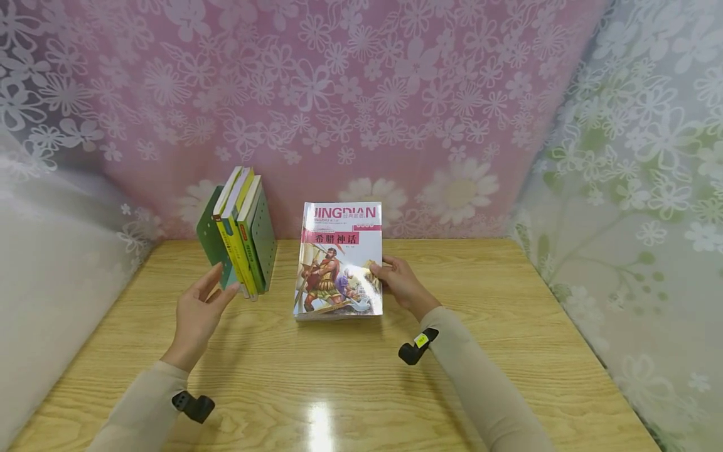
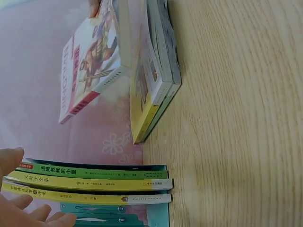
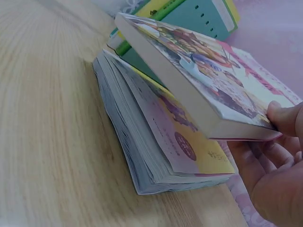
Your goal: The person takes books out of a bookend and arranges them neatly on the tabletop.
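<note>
My right hand (image 1: 403, 282) pinches the right edge of a white book (image 1: 339, 263) with pink lettering and a painted warrior on its cover. In the right wrist view the thumb lies on the cover and the other fingers underneath. That book is tilted above a small pile, whose top is a yellow-covered book (image 3: 180, 132); the head view hides the pile. Beside the upright books my left hand (image 1: 198, 307) hovers with relaxed, parted fingers and holds nothing. Those books have yellow spines (image 2: 94, 184) and a green spine (image 2: 94, 171), between the plates of a green bookend (image 1: 262, 235).
A wooden table (image 1: 339, 383) carries everything. Behind it hangs a pink flowered cloth (image 1: 367, 113), and pale flowered cloth (image 1: 649, 251) closes off the right side.
</note>
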The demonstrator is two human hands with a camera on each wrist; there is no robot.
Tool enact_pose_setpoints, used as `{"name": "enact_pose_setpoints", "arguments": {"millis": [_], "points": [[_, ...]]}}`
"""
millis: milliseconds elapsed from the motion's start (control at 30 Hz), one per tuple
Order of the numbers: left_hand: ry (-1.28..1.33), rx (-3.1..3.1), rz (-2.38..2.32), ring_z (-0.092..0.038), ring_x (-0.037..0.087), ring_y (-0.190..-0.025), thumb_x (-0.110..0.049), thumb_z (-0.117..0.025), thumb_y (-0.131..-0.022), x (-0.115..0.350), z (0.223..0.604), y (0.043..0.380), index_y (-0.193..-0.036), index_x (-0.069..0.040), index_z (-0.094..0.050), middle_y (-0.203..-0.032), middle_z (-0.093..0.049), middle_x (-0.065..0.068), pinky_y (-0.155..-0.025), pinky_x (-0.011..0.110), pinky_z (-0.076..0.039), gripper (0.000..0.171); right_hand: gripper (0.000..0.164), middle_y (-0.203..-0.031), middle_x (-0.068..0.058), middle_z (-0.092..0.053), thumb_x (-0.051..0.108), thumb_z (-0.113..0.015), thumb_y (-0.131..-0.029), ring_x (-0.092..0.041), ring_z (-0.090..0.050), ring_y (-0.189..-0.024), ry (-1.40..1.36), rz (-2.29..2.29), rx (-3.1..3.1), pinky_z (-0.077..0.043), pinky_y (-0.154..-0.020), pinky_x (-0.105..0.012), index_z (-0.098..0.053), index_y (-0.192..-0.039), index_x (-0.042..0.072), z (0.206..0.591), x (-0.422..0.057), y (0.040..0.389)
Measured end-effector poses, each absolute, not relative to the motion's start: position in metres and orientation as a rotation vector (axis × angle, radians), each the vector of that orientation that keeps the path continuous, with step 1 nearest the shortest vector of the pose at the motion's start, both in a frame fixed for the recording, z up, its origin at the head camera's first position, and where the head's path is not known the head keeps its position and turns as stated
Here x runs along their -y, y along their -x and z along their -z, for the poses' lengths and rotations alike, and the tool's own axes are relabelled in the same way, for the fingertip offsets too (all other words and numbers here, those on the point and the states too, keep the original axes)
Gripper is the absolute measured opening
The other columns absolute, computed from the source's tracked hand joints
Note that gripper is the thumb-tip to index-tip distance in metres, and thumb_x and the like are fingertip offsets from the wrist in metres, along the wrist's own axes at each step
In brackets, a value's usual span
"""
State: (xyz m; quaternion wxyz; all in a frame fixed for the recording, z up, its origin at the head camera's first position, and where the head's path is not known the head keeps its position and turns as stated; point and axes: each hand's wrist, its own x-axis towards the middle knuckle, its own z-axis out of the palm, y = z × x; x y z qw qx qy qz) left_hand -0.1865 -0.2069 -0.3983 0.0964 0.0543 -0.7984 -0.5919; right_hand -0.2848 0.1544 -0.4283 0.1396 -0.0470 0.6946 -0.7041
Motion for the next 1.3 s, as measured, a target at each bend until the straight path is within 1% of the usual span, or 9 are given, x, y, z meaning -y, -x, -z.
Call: {"name": "enact_pose_setpoints", "arguments": {"millis": [100, 200, 567, 733, 867, 933, 1100, 1200, 1300], "points": [[-0.121, 2.358, 1.75, -0.029, 0.025, -0.141, -0.032, -0.064, -0.093, 0.207, 0.399, 0.191, -0.152, -0.012, -0.028, -0.155, -0.029, 0.006, -0.111, 0.04, -0.033, 0.072, 0.04, -0.09, -0.002, -0.07, 0.019, -0.051, -0.101, -0.012, -0.067, -0.075, 0.08, 2.019, -2.031, -0.058, -0.069, -0.03, -0.049, -0.137, 0.003, 0.43, -0.153, 0.291], [-0.093, 2.342, 1.752, -0.025, 0.024, -0.143, -0.032, -0.066, -0.092, 0.207, 0.4, 0.197, -0.152, -0.01, -0.027, -0.156, -0.026, 0.007, -0.113, 0.044, -0.03, 0.075, 0.042, -0.091, -0.005, -0.07, 0.02, -0.051, -0.101, -0.012, -0.067, -0.074, 0.063, 1.99, -2.061, -0.058, -0.068, -0.03, -0.047, -0.139, 0.002, 0.433, -0.152, 0.294], [-0.09, 2.365, 1.744, -0.021, 0.023, -0.145, -0.036, -0.067, -0.09, 0.205, 0.401, 0.212, -0.153, -0.011, -0.024, -0.157, -0.023, 0.007, -0.116, 0.043, -0.024, 0.08, 0.04, -0.093, -0.008, -0.07, 0.02, -0.052, -0.101, -0.012, -0.066, -0.075, -0.022, 1.965, -2.095, -0.057, -0.068, -0.029, -0.051, -0.136, 0.001, 0.45, -0.141, 0.306], [-0.079, 2.359, 1.743, -0.021, 0.023, -0.145, -0.034, -0.066, -0.091, 0.204, 0.4, 0.216, -0.153, -0.01, -0.022, -0.157, -0.023, 0.008, -0.117, 0.042, -0.023, 0.08, 0.04, -0.104, -0.015, -0.068, 0.023, -0.053, -0.1, -0.013, -0.064, -0.078, -0.039, 1.874, -2.249, -0.056, -0.069, -0.029, -0.053, -0.134, 0.001, 0.458, -0.135, 0.314], [-0.099, 2.333, 1.762, -0.021, 0.022, -0.144, -0.031, -0.067, -0.091, 0.202, 0.4, 0.22, -0.153, -0.009, -0.022, -0.157, -0.023, 0.008, -0.117, 0.04, -0.021, 0.079, 0.038, -0.11, -0.015, -0.066, 0.026, -0.057, -0.098, -0.013, -0.058, -0.083, -0.064, 1.714, -2.453, -0.052, -0.071, -0.027, -0.061, -0.128, 0.002, 0.466, -0.134, 0.32], [-0.112, 2.328, 1.762, -0.021, 0.022, -0.144, -0.03, -0.067, -0.091, 0.202, 0.4, 0.222, -0.153, -0.009, -0.021, -0.157, -0.022, 0.008, -0.117, 0.04, -0.021, 0.08, 0.036, -0.108, -0.013, -0.066, 0.027, -0.058, -0.097, -0.013, -0.055, -0.082, -0.068, 1.651, -2.525, -0.049, -0.07, -0.027, -0.064, -0.123, 0.003, 0.468, -0.134, 0.32], [-0.138, 2.327, 1.762, -0.021, 0.022, -0.144, -0.029, -0.066, -0.092, 0.203, 0.4, 0.225, -0.153, -0.009, -0.021, -0.156, -0.022, 0.008, -0.118, 0.04, -0.021, 0.078, 0.031, -0.09, -0.007, -0.065, 0.029, -0.061, -0.096, -0.016, -0.048, -0.074, -0.043, 1.622, -2.595, -0.04, -0.064, -0.027, -0.071, -0.11, 0.003, 0.467, -0.133, 0.315], [-0.147, 2.336, 1.758, -0.021, 0.022, -0.145, -0.029, -0.066, -0.092, 0.203, 0.399, 0.226, -0.153, -0.01, -0.021, -0.156, -0.022, 0.007, -0.118, 0.04, -0.021, 0.078, 0.029, -0.07, -0.002, -0.056, 0.029, -0.062, -0.095, -0.015, -0.043, -0.064, -0.03, 1.589, -2.643, -0.036, -0.058, -0.027, -0.073, -0.096, 0.002, 0.464, -0.132, 0.312], [-0.158, 2.349, 1.755, -0.021, 0.022, -0.144, -0.032, -0.066, -0.092, 0.202, 0.398, 0.226, -0.153, -0.01, -0.021, -0.157, -0.022, 0.007, -0.117, 0.04, -0.022, 0.08, 0.028, -0.062, 0.001, -0.046, 0.029, -0.062, -0.095, -0.014, -0.035, -0.054, -0.041, 1.569, -2.651, -0.032, -0.053, -0.027, -0.071, -0.091, 0.003, 0.461, -0.132, 0.31]]}}
